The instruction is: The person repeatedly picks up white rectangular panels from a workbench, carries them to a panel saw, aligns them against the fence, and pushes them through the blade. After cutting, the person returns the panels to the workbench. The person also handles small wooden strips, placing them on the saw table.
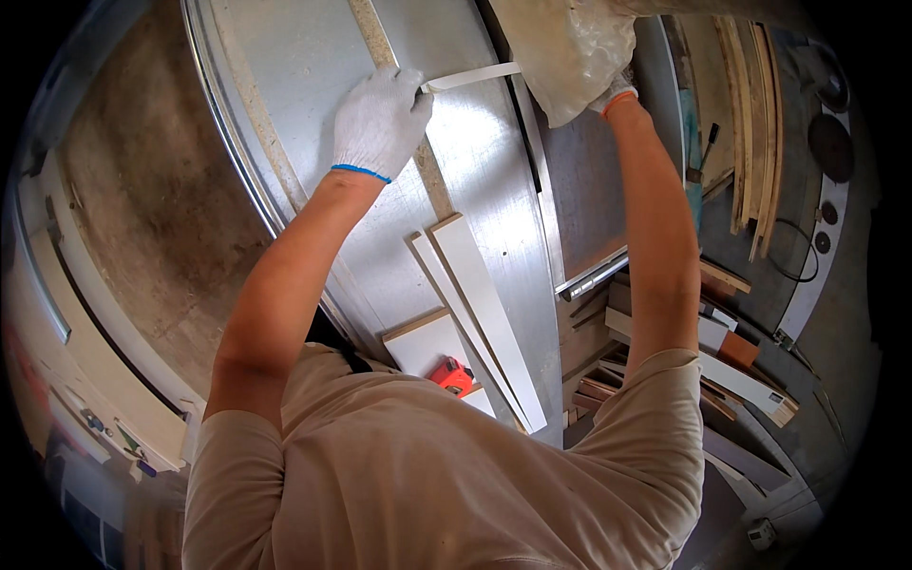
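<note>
My left hand [380, 119], in a white knit glove with a blue cuff, is over the metal table [494, 171]. Its fingers are closed on the near-left end of a thin white strip [473, 76]. From there the strip runs right, across a dark slot, to a wrinkled, translucent yellowish plastic cover [575, 57]. My right hand [619, 90], gloved with an orange cuff, reaches up behind that cover. The cover hides its fingers, so I cannot see what they do. Two long white boards [489, 318] lie on the metal table nearer to my body.
By my waist are a short white board [423, 342] and a red tape measure [452, 376]. A metal rail [594, 275] stands at the table's right side. Wood offcuts [731, 370] are piled low on the right, with long planks [755, 123] beyond.
</note>
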Motion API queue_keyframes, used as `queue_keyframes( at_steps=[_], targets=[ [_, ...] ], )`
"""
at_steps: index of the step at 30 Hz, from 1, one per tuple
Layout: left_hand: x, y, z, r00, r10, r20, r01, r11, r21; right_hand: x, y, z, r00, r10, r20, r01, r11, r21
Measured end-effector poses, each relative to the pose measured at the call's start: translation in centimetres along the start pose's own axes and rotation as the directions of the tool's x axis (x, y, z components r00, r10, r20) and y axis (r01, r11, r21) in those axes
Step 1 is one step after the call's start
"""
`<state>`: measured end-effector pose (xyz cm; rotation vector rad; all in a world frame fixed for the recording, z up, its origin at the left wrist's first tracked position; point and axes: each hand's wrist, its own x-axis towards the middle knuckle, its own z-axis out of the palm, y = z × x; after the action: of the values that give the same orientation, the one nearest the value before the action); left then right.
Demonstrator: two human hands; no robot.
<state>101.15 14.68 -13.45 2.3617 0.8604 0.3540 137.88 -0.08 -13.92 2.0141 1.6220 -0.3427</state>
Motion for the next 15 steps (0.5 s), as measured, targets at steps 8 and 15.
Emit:
queue_keyframes(
  at_steps=[8,15],
  targets=[
    [1.4,-0.9,0.2,0.999,-0.040,-0.033,0.038,0.998,-0.041,1.1,0.7,-0.3,0.998,0.039,-0.044,-0.035,0.996,0.083],
    [-0.5,-1.2,-3.0,0.999,-0.027,0.018,0.030,0.979,-0.200,-5.2,-0.2,-1.9,0.921,0.319,-0.224,-0.173,0.850,0.498]
  ],
)
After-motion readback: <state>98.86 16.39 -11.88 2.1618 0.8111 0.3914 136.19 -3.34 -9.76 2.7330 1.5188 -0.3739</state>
